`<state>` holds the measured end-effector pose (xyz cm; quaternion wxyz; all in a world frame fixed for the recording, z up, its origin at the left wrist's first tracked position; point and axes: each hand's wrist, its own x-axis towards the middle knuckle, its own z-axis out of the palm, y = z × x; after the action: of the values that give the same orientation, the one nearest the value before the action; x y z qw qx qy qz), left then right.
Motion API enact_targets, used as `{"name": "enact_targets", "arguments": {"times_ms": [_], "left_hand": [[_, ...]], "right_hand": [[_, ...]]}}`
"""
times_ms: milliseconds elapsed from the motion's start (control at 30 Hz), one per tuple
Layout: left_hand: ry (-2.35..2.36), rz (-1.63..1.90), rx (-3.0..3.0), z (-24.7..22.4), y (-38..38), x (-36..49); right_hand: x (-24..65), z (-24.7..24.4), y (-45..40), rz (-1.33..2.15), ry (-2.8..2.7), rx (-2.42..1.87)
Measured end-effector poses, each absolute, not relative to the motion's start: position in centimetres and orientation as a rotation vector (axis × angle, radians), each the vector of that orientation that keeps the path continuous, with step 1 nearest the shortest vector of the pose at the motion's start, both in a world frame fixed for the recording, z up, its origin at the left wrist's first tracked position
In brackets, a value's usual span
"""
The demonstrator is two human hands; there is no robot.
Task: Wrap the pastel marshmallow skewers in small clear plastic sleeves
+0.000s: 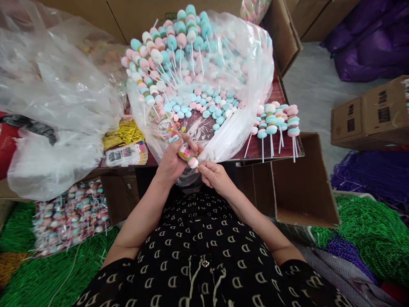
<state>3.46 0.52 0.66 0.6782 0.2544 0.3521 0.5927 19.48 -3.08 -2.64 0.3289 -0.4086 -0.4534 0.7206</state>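
Pinching a candy skewer (183, 150) slanting down-right between left fingers (187, 138) and right fingers (203, 167).

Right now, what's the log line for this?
left hand: holds candy skewer | right hand: pinches its pink candy | nearby: clear plastic bag

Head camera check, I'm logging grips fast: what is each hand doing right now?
Left hand: closed around a candy skewer.
Right hand: pinching the skewer's pink end candy.

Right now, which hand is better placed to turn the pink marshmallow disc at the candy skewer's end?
Probably the right hand: its fingertips pinch the pink marshmallow disc, while the left hand holds the candy skewer.
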Motion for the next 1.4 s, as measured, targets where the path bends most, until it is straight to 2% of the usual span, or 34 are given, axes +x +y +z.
{"name": "enact_targets", "arguments": {"times_ms": [233, 500, 667, 900, 1033, 1133, 1300, 1400], "left_hand": [[0.836, 1.297, 0.557, 1.2, 0.5, 3.3], [0.937, 1.461, 0.375, 2.2, 1.4, 2.8], [0.847, 1.478, 0.223, 2.1, 1.7, 3.1], [0.827, 1.432, 0.213, 1.8, 1.8, 2.8], [0.867, 1.419, 0.250, 1.1, 1.7, 2.8], [0.868, 1.405, 0.364, 0.8, 1.4, 3.0], [0.927, 1.407, 0.457, 1.0, 1.0, 3.3], [0.965, 1.393, 0.457, 1.0, 0.8, 3.5]], "right_hand": [[18.9, -3.0, -2.9, 1.533, -1.131, -1.148], [19.3, -4.1, -3.0, 1.232, -1.359, -1.247], [19.6, -4.0, -3.3, 1.293, -1.418, -1.230], [20.5, -2.4, -3.2, 1.671, -1.273, -1.220], [21.1, -1.7, -3.1, 1.771, -1.274, -1.211], [21.1, -1.8, -3.0, 1.735, -1.336, -1.219], [19.8, -2.7, -2.9, 1.463, -1.321, -1.254], [19.0, -3.1, -3.2, 1.520, -1.323, -1.239]]}}
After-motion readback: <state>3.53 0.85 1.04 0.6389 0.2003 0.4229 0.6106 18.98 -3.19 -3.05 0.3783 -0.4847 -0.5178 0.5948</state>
